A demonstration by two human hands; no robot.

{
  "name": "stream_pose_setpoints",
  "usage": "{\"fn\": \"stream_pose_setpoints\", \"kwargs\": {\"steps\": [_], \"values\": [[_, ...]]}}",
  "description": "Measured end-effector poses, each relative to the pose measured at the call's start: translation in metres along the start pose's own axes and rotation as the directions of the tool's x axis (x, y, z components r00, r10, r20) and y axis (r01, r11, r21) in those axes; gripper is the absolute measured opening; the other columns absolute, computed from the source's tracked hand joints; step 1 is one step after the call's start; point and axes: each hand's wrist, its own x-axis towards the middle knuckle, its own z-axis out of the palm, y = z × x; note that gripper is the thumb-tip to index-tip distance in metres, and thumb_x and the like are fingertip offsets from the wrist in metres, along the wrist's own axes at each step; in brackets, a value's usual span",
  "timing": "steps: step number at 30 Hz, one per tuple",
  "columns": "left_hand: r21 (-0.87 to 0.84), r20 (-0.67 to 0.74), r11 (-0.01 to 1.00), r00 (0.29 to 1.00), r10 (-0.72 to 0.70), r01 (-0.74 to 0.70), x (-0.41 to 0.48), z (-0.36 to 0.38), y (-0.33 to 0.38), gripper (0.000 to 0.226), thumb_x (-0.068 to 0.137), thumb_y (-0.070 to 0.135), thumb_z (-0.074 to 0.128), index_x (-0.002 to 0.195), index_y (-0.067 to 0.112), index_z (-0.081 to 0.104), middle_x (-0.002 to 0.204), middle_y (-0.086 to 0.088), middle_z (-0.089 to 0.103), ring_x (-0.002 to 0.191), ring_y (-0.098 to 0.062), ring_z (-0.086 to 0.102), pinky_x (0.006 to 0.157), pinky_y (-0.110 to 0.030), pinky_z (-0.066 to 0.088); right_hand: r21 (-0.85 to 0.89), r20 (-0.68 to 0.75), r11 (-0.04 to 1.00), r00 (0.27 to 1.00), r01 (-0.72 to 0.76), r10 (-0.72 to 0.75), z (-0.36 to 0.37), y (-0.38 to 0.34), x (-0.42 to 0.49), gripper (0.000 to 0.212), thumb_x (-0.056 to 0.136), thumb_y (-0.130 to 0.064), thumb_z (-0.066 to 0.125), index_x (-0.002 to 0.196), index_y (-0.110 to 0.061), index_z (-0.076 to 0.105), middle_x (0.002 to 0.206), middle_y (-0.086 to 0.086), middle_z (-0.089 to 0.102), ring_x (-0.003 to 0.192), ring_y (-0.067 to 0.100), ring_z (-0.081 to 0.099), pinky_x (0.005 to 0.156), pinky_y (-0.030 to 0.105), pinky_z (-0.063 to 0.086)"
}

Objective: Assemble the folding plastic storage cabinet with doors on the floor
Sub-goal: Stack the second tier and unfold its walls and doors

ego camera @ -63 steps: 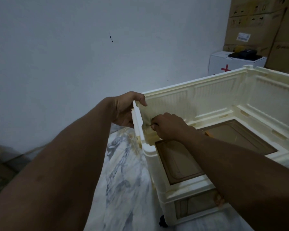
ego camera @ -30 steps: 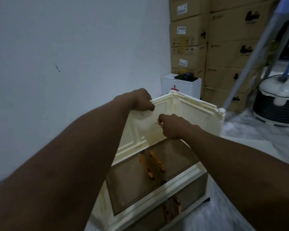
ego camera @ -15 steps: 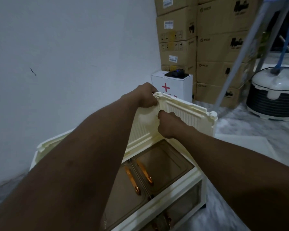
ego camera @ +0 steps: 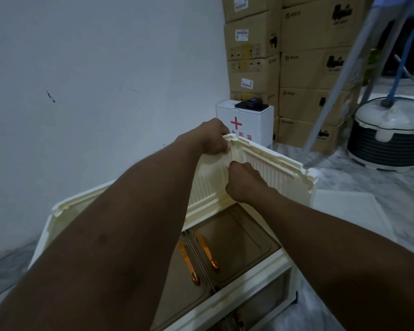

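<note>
Cabinet point(ego camera: 227, 278) on marble floor by wall, half-built | lower door tier formed; upper panels point(ego camera: 270, 170) raised, top seemingly unfitted | left hand point(ego camera: 213, 137) clasps panel corner | right hand point(ego camera: 243, 182) fisted at the seam, contents unclear

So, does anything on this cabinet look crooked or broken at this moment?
Nothing looks broken. The left hand grips the top corner where two cream wall panels meet, and the right hand presses inside it. The amber doors lie flat and closed.
</note>
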Motion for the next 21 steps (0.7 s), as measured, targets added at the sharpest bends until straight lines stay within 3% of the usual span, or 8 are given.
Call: {"fn": "stream_pose_setpoints", "kwargs": {"steps": [4, 6, 8, 10, 21], "values": [[-0.053, 0.026, 0.998, 0.999, -0.041, 0.042, 0.001, 0.004, 0.000, 0.015, 0.083, 0.017, 0.071, 0.096, 0.009, 0.070, 0.086, -0.004, 0.063, 0.083, -0.023, 0.059, 0.059, -0.025, 0.041, 0.022, -0.027, 1.000, 1.000, -0.014, 0.014, 0.007, 0.002, -0.004, 0.014, 0.093, -0.012, 0.053, 0.104, -0.009, 0.047, 0.115, 0.015, 0.054, 0.098, 0.034, 0.056, 0.075, 0.037, 0.044], [-0.059, 0.062, 0.995, 0.995, -0.078, 0.082, 0.003, 0.005, 0.001, 0.034, 0.077, 0.030, 0.079, 0.101, 0.009, 0.069, 0.096, -0.006, 0.066, 0.089, -0.025, 0.063, 0.071, -0.030, 0.050, 0.028, -0.008, 0.999, 0.999, -0.033, 0.033, 0.018, 0.007, -0.008, 0.025, 0.092, -0.014, 0.054, 0.115, -0.005, 0.049, 0.120, 0.018, 0.054, 0.107, 0.038, 0.057, 0.083, 0.041, 0.046], [-0.055, 0.084, 0.991, 0.989, -0.120, 0.125, 0.006, 0.006, 0.002, 0.064, 0.071, 0.043, 0.083, 0.122, 0.009, 0.065, 0.116, -0.008, 0.066, 0.103, -0.027, 0.064, 0.088, -0.037, 0.052, 0.044, 0.029, 0.997, 0.998, -0.057, 0.056, 0.034, 0.014, -0.012, 0.031, 0.093, -0.014, 0.053, 0.121, -0.003, 0.047, 0.124, 0.021, 0.054, 0.114, 0.040, 0.055, 0.090, 0.042, 0.045], [-0.035, 0.086, 0.990, 0.987, -0.136, 0.139, 0.008, 0.008, 0.001, 0.074, 0.073, 0.045, 0.082, 0.133, 0.008, 0.059, 0.128, -0.010, 0.063, 0.112, -0.029, 0.061, 0.092, -0.038, 0.049, 0.085, 0.046, 0.994, 0.997, -0.067, 0.064, 0.045, 0.018, -0.012, 0.031, 0.093, -0.013, 0.052, 0.122, -0.004, 0.046, 0.123, 0.021, 0.055, 0.114, 0.040, 0.056, 0.092, 0.043, 0.047], [0.037, 0.092, 0.988, 0.984, -0.152, 0.149, 0.011, 0.006, 0.000, 0.072, 0.077, 0.042, 0.080, 0.136, 0.009, 0.055, 0.134, -0.011, 0.060, 0.118, -0.031, 0.060, 0.101, -0.043, 0.048, 0.143, 0.064, 0.984, 0.993, -0.104, 0.095, 0.051, 0.017, 0.008, 0.037, 0.092, -0.010, 0.050, 0.126, -0.001, 0.041, 0.126, 0.024, 0.053, 0.114, 0.042, 0.055, 0.087, 0.041, 0.046]]}}
